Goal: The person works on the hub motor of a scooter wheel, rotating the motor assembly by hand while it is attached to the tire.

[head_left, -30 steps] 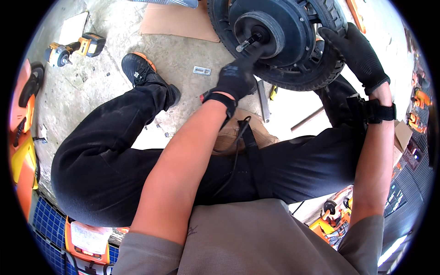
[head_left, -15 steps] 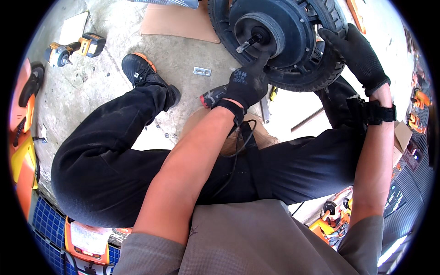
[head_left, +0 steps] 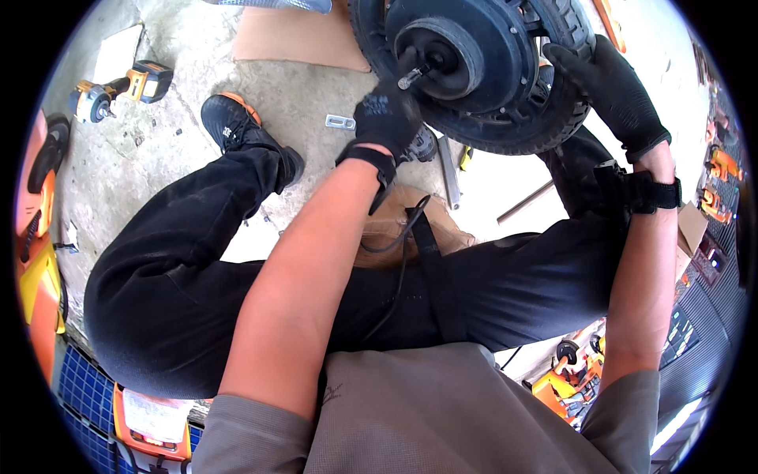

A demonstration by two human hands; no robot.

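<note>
A black wheel (head_left: 505,79) with a knobbly tyre and a large round hub leans at the top centre, its metal axle (head_left: 414,76) pointing toward me. My gloved right hand (head_left: 620,95) grips the tyre's right side, thumb over the tread. My gloved left hand (head_left: 387,118) hovers by the hub's lower left, slightly blurred. One of its fingers reaches up beside the axle; the other fingers are hard to make out. Below it lies a dark grey object (head_left: 423,147), mostly covered by the hand. A small slotted metal plate (head_left: 340,122) lies on the floor just left of that hand.
A yellow-black cordless power tool (head_left: 122,88) lies at the upper left. Flat cardboard (head_left: 304,35) is behind the wheel. Between my legs are brown crumpled paper (head_left: 422,221), a metal bar (head_left: 449,174) and a cable. Orange equipment stands along the left edge and lower right.
My left hand has pulled back from the hub, moving left, and one finger now points up by the axle. My right hand stays on the tyre. The whole view has shifted slightly.
</note>
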